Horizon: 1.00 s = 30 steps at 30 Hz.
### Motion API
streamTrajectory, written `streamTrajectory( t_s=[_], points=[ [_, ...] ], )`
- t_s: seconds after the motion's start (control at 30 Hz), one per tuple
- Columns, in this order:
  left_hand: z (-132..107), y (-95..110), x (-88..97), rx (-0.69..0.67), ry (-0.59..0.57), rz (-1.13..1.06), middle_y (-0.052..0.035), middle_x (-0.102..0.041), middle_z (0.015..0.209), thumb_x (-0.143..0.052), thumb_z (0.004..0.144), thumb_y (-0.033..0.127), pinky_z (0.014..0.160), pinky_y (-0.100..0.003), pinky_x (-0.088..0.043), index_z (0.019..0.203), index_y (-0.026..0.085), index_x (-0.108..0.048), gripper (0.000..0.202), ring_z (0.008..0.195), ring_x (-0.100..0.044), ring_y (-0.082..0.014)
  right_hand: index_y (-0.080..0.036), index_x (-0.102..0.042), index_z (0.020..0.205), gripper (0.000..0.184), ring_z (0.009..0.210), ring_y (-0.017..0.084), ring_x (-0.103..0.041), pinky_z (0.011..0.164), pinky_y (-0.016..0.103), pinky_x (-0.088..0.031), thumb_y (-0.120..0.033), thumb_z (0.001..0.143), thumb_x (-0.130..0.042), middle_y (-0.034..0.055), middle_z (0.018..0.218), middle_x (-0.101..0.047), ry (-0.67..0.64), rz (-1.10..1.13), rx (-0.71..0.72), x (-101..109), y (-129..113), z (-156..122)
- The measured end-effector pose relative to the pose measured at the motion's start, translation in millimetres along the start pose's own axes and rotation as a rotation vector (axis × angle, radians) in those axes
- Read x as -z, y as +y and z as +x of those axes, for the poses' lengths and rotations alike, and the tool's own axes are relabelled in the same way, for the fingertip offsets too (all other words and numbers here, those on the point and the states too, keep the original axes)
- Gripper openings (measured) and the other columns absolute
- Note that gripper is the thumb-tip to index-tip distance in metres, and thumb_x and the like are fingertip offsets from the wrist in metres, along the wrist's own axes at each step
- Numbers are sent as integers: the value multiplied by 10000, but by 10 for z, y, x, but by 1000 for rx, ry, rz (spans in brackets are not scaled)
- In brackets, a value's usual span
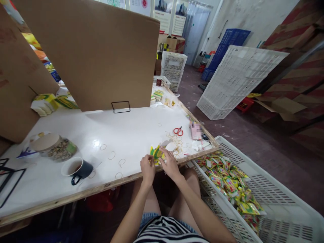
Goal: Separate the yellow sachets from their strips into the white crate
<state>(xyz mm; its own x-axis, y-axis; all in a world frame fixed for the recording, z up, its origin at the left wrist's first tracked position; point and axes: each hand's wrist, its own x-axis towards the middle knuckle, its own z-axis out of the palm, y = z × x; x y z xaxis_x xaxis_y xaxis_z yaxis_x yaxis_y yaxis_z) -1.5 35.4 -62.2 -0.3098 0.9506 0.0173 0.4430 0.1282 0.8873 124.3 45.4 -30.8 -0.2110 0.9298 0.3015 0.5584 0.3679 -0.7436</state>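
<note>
Stacked white plastic crates stand in the room behind a white, wood-edged surface; its tall brown cardboard panel probably serves as a screen. A white slotted crate of packets sits low at the right, handily close, I'd say. The left hand and right hand have fingers clamped on a yellow-and-green packet at the near edge, seemingly steadying it, with thin tan rubber bands just beside.

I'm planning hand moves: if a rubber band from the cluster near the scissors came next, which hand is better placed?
Probably the right hand: it is nearer the rubber bands, which lie on its side. The left hand is farther away, and both appear busy at the yellow-green packet.
</note>
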Motion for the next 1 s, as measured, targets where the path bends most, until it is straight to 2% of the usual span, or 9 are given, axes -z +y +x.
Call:
streamTrajectory(
  t_s=[0.1, 0.2, 0.4, 0.53, 0.6, 0.67, 0.77, 0.9, 1.0],
  points=[
    [-71, 48, 65, 6, -40, -193, -39, -618, 800, -480, 812, 211, 770, -330, -446, 812, 190, -550, 73, 781, -579, -195, -196, -508, 1201, 373, 1085, 245, -549, 938, 429, -452, -171, 829, -505, 119, 1202, -582, -14, 38, -52, -18, 42, 4],
    [-112, 108, 126, 36, -132, -380, -21, -611, 763, -532, 809, 296, 741, -301, -460, 789, 182, -554, 118, 747, -572, -170, -191, -503, 1102, 275, 971, 222, -573, 854, 378, -481, -225, 830, -527, 102, 1067, -584, 70, 77, -104, 57, 13, -17],
    [-175, 254, 232, 149, -587, -706, -56, -667, 692, -661, 695, 605, 647, -299, -498, 849, 143, -668, 488, 667, -630, -181, -226, -444, 923, 170, 716, 154, -534, 695, 281, -466, -330, 848, -555, -11, 773, -502, 115, 202, -164, 218, -199, -86],
    [-263, 339, 233, 207, -743, -821, -94, -689, 700, -652, 663, 675, 680, -332, -513, 866, 128, -704, 587, 724, -665, -228, -235, -436, 854, 154, 634, 142, -506, 623, 261, -446, -338, 858, -550, -31, 702, -478, 131, 233, -189, 266, -340, -141],
    [-293, 357, 213, 236, -725, -881, -98, -700, 727, -694, 650, 636, 696, -338, -517, 905, 118, -702, 577, 742, -671, -236, -233, -462, 854, 129, 639, 148, -517, 628, 268, -450, -335, 867, -541, -17, 717, -507, 130, 223, -173, 292, -385, -175],
    [-305, 359, 187, 254, -656, -921, -96, -708, 751, -712, 661, 596, 701, -337, -519, 934, 110, -693, 557, 743, -672, -234, -222, -504, 944, 144, 688, 162, -524, 671, 289, -462, -336, 865, -547, 19, 807, -547, 208, 178, -158, 316, -407, -220],
    [-305, 349, 154, 247, -545, -909, -82, -716, 794, -703, 686, 573, 734, -339, -519, 955, 116, -678, 531, 754, -665, -220, -193, -507, 1108, 334, 771, 189, -532, 735, 323, -475, -371, 839, -591, 67, 938, -577, 336, 177, -231, 342, -391, -297],
    [-315, 358, 129, 233, -487, -851, -60, -710, 790, -701, 697, 553, 727, -324, -518, 926, 120, -667, 490, 707, -648, -191, -191, -553, 819, 256, 687, 176, -543, 647, 281, -475, -441, 871, -536, 25, 744, -588, 146, 353, -350, 369, -320, -368],
    [-327, 387, 132, 191, -440, -803, -55, -702, 845, -696, 724, 503, 720, -289, -504, 975, 137, -644, 447, 764, -636, -183, -195, -533, 729, 290, 628, 160, -513, 603, 262, -447, -452, 865, -544, 10, 688, -571, 131, 277, -356, 404, -288, -386]
  ],
)
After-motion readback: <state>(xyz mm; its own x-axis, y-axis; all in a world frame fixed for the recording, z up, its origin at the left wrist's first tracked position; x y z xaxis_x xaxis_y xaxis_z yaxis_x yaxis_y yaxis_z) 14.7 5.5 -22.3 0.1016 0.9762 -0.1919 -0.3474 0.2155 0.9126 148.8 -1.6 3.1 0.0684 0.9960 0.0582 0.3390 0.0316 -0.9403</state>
